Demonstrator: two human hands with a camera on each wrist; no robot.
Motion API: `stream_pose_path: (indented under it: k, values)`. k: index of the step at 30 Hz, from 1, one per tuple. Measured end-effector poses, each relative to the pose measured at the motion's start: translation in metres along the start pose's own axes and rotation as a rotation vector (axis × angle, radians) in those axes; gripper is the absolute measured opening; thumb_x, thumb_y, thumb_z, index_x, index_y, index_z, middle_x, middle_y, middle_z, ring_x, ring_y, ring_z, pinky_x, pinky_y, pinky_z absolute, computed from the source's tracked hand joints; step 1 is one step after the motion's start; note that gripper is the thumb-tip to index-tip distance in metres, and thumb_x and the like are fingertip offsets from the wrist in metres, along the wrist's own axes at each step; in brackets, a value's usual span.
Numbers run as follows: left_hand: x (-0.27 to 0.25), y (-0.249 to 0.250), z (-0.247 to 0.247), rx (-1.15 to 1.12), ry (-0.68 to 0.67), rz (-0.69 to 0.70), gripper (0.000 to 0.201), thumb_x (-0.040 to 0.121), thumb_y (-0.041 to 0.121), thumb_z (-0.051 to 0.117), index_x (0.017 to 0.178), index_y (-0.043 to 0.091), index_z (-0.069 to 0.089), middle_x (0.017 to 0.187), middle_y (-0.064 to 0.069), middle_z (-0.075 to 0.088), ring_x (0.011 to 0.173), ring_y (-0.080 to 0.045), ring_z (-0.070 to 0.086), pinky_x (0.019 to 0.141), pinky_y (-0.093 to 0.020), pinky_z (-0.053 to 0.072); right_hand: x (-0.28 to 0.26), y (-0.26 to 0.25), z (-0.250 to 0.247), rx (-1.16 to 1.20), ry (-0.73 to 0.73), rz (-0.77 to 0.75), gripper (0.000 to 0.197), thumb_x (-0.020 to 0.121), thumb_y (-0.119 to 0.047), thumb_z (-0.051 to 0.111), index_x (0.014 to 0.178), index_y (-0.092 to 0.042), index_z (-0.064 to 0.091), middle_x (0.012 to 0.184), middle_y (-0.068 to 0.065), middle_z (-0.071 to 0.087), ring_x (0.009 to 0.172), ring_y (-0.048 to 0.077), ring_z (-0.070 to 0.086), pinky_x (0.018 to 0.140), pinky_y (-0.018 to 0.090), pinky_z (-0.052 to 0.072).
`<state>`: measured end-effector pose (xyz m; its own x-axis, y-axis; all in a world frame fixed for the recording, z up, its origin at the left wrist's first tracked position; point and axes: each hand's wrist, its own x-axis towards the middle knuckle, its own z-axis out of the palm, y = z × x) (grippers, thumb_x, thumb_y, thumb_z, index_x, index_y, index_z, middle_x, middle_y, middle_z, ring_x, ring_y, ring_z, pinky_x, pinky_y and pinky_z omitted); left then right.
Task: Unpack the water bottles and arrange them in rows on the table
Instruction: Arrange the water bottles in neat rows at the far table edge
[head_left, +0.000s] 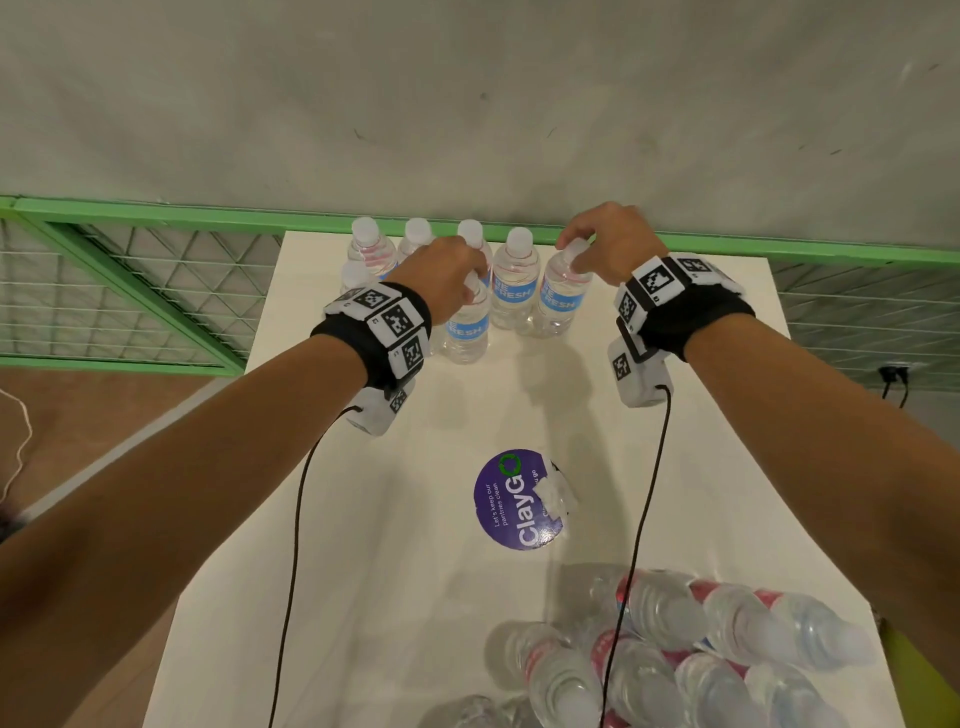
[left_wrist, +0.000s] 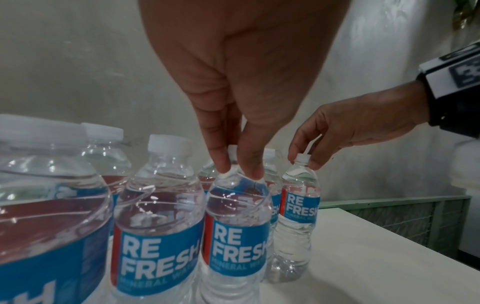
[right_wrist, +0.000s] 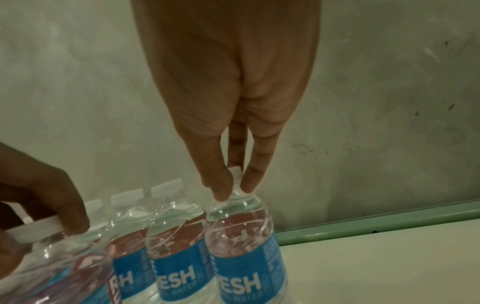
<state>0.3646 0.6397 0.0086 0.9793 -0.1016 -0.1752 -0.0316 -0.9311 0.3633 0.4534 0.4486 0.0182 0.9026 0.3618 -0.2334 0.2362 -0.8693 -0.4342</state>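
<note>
Several clear water bottles with blue labels and white caps stand in rows at the far end of the white table (head_left: 395, 519). My left hand (head_left: 474, 291) pinches the neck of a front-row bottle (head_left: 467, 327) from above; the fingers (left_wrist: 250, 164) close just under its cap on that bottle (left_wrist: 239, 236). My right hand (head_left: 574, 254) pinches the cap of the rightmost bottle (head_left: 563, 299), which stands on the table. In the right wrist view the fingertips (right_wrist: 221, 185) hold this bottle (right_wrist: 244, 257) at the cap. Part of the rows is hidden behind my left hand.
A heap of bottles (head_left: 675, 660) lies in loose clear wrap at the near right of the table. A round purple sticker (head_left: 514, 501) sits mid-table. A green-framed wire fence (head_left: 130, 291) and a grey wall stand behind the far edge.
</note>
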Motion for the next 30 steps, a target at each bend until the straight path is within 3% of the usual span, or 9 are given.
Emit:
stream_pose_path:
  k: [6,23,30]
  values:
    - [0.0004,-0.0007,-0.0011,0.003,-0.009,0.007,0.033,0.088,0.007,0.057,0.121,0.009,0.057,0.124,-0.016,0.054,0.114,-0.033,0.051,0.086,-0.032,0.036,0.0016,-0.0005,-0.001,0.004,-0.002,0.011,0.034,0.078,0.0,0.067,0.109,-0.013,0.069,0.118,0.011,0.063,0.091,0.02,0.05,0.078,0.021,0.036]
    - [0.0061,-0.007,0.0,-0.003,-0.019,0.019,0.033,0.086,0.007,0.059,0.119,0.012,0.059,0.122,-0.015,0.054,0.111,-0.034,0.053,0.092,-0.039,0.041,0.0052,0.002,0.0022,0.035,0.024,0.003,0.034,0.077,-0.002,0.068,0.108,-0.016,0.07,0.116,0.012,0.063,0.091,0.019,0.048,0.078,0.021,0.036]
    - [0.0045,-0.0062,-0.0005,-0.015,-0.014,0.019,0.032,0.086,0.009,0.062,0.118,0.012,0.06,0.121,-0.015,0.054,0.111,-0.032,0.052,0.089,-0.035,0.04,0.0063,0.0042,0.0017,0.026,-0.015,-0.006,0.035,0.077,-0.001,0.069,0.11,-0.014,0.068,0.116,0.01,0.063,0.09,0.018,0.047,0.077,0.024,0.036]
